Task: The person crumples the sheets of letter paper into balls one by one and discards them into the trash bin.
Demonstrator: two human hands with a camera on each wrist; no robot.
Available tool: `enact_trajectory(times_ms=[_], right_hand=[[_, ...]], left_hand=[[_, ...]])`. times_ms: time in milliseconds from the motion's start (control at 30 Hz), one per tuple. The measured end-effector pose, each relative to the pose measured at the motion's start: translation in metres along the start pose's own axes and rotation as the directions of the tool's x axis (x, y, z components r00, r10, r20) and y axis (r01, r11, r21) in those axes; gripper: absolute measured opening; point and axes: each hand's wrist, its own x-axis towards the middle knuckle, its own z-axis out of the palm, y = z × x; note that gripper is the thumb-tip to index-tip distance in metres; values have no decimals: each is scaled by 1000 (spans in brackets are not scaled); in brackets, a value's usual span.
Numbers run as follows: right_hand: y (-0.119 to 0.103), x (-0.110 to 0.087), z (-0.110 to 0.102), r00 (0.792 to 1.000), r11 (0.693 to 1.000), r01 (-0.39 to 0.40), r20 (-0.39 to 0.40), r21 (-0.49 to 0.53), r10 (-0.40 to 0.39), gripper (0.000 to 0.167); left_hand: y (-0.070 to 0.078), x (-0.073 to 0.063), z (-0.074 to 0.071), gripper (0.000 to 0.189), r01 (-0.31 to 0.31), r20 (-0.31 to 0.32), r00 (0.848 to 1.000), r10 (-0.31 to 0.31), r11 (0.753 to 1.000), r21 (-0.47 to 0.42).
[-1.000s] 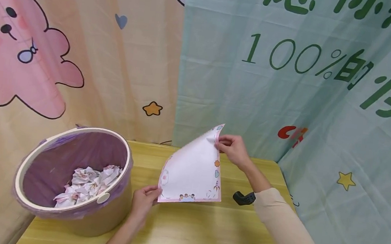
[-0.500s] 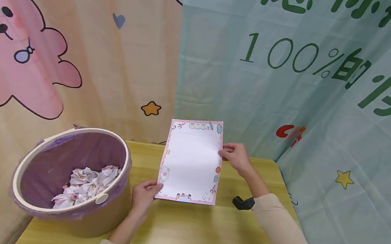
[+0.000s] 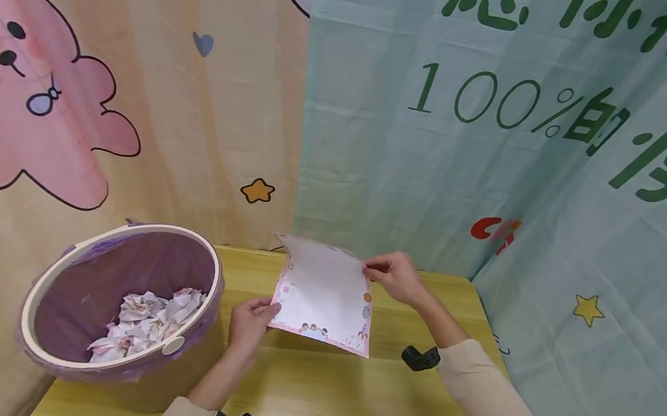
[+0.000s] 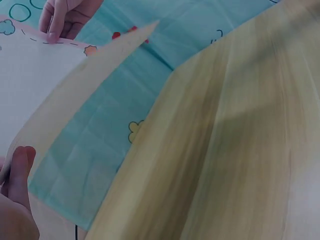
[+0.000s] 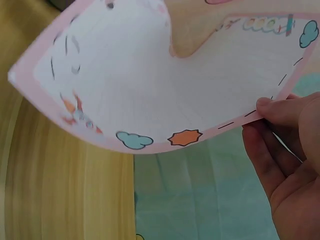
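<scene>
A white sheet of paper [image 3: 323, 296] with a pink border and small printed cartoons is held up over the table by both hands. My left hand [image 3: 249, 325] pinches its lower left edge between thumb and fingers. On the opposite side, my right hand [image 3: 395, 277] pinches the right edge higher up, with the thumb on the printed face in the right wrist view. The top of the sheet bends backward, and the right wrist view shows the paper [image 5: 165, 95] curving. Part of its back shows in the left wrist view.
A tan bin [image 3: 185, 369] with a purple liner stands to the left, close to my left forearm. Inside lie several crumpled papers [image 3: 147, 321]. Printed curtains [image 3: 366, 136] hang behind the wooden table [image 3: 335, 407] and along its right side. Black wrist devices [image 3: 420, 358] sit at both sleeves.
The sheet was twisted, then flat facing the camera, and now its top leans back and curls. My right hand has come down slightly; both hands keep their hold on the paper.
</scene>
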Motion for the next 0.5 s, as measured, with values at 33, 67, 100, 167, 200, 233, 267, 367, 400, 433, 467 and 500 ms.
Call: enact_trajectory(times_ms=[33,67,100,167,200,233,267,367,400,433,467,500], right_hand=[[-2,0,0,1000,1000,1,5,-8,-1,18],[-3,0,0,1000,1000,-1,7,-12,1,17],[-5,0,-1,1000,1000,-7,11,-12,7,17],[-7,-1,-1,999,1000,-24,27,-4,24,18],[-9,-1,-1,999,999,-34,41,5,34,18],[-11,-1,-1,998,999,-40,56,9,40,19],[-13,-1,-1,997,999,-41,73,11,40,19],[-20,-3,1,993,1000,-23,120,14,21,20],[-22,-3,1,992,1000,-12,130,22,9,20],[-24,-4,2,991,1000,1,135,30,-5,19],[-29,-5,3,990,999,10,139,34,-14,19],[-31,-7,4,989,999,22,143,37,-27,19]], left_hand=[[3,1,1,28,-1,-1,1000,1,1000,-14],[6,3,2,28,0,-3,1000,0,1000,-23],[9,4,3,27,1,-4,1000,-1,999,-32],[14,7,6,27,8,-12,1000,-8,999,-52],[17,8,8,27,9,-14,1000,-10,998,-62],[20,10,10,27,13,-17,1000,-14,997,-75],[23,11,12,27,14,-18,1000,-15,996,-88],[33,14,19,29,21,-12,1000,-22,991,-130],[36,15,21,30,20,-6,1000,-21,989,-145],[39,16,24,30,19,0,1000,-19,988,-154],[42,15,26,30,20,10,1000,-18,987,-161],[44,16,29,29,20,17,1000,-17,986,-163]])
